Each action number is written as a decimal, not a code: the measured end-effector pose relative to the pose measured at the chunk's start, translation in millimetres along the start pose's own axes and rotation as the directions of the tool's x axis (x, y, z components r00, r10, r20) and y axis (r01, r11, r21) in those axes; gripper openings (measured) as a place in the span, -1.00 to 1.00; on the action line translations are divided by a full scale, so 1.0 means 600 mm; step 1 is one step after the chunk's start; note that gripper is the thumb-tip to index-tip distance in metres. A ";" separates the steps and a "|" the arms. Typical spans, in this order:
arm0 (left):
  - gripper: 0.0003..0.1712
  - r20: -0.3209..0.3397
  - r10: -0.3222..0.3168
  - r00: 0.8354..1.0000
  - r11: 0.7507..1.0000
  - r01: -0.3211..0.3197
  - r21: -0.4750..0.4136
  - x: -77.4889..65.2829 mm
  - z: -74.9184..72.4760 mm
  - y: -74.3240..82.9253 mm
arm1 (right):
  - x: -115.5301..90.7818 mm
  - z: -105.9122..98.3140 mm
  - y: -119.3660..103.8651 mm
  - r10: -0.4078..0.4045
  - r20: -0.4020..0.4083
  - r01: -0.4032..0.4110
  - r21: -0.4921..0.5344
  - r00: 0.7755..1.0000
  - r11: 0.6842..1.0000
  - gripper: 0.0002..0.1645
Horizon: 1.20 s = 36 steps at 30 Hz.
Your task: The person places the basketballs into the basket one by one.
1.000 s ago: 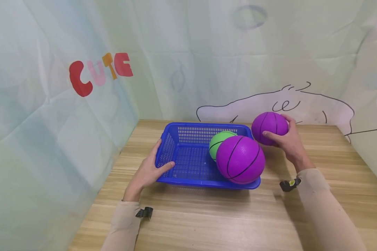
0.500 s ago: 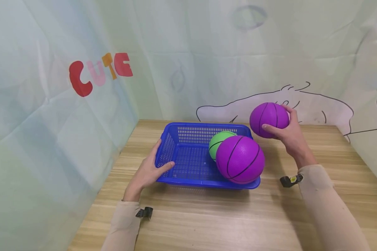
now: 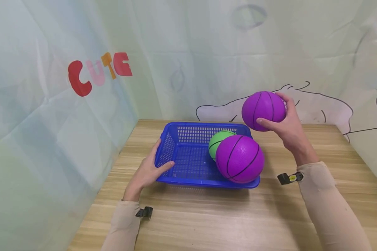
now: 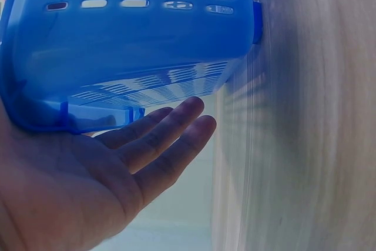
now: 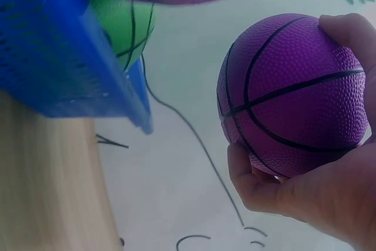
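Note:
A blue plastic basket (image 3: 188, 182) with slotted walls stands on the table. My left hand (image 3: 149, 171) holds its left end, thumb over the rim and fingers along the outside; in the left wrist view those fingers (image 4: 167, 148) reach below the rim. My right hand (image 3: 289, 127) grips a small purple basketball (image 3: 263, 111) between thumb and fingers, raised above the table behind the basket's right end. In the right wrist view this basketball (image 5: 288, 98) is clear of the basket. Inside the basket's right side are another purple basketball (image 3: 240, 158) and a green basketball (image 3: 218, 141), partly hidden behind it.
The wood-grain table (image 3: 220, 219) runs back to a fabric backdrop (image 3: 182, 62) with line drawings. Another backdrop sheet at left carries coloured letters (image 3: 80, 78). The basket's right rim (image 5: 126, 86) lies between the held ball and the balls inside.
My right hand has lifted the purple basketball higher and brought it slightly left, toward the basket. My left hand, the basket and the two balls in it stay put.

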<state>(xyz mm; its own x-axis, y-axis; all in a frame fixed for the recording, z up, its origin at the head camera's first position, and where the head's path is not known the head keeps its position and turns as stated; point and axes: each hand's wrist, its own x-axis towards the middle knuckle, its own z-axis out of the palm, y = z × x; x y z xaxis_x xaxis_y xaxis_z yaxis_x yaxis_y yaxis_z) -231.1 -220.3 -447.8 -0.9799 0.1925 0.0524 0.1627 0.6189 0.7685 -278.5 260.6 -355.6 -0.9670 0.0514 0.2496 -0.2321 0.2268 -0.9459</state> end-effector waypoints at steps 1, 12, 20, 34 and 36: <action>0.25 0.000 -0.001 1.000 1.000 0.001 -0.002 0.000 0.000 0.000 | -0.002 0.002 -0.005 -0.008 0.000 0.008 -0.001 1.000 1.000 0.28; 0.28 -0.003 0.001 1.000 1.000 -0.001 -0.002 0.000 0.003 -0.004 | -0.017 0.023 -0.046 -0.041 0.031 0.040 0.016 0.999 0.999 0.26; 0.31 -0.011 -0.002 1.000 1.000 0.002 -0.009 0.000 0.005 -0.008 | -0.026 0.053 -0.075 -0.067 0.080 0.067 0.006 0.995 0.998 0.25; 0.28 -0.008 0.008 1.000 1.000 -0.008 0.001 0.001 0.003 -0.005 | -0.048 0.089 -0.118 -0.110 0.125 0.102 0.067 0.986 0.992 0.21; 0.28 -0.009 0.007 1.000 1.000 -0.007 0.001 0.002 0.003 -0.005 | -0.050 0.095 -0.123 -0.114 0.131 0.104 0.079 0.985 0.991 0.21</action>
<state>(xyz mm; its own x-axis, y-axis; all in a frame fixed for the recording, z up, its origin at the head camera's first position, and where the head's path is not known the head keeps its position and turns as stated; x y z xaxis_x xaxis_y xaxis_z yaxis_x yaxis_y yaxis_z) -232.4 -221.0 -451.3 -0.9797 0.1901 0.0634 0.1697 0.6187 0.7671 -238.2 186.9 -305.5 -0.9396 -0.1028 0.3264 -0.3392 0.1537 -0.9281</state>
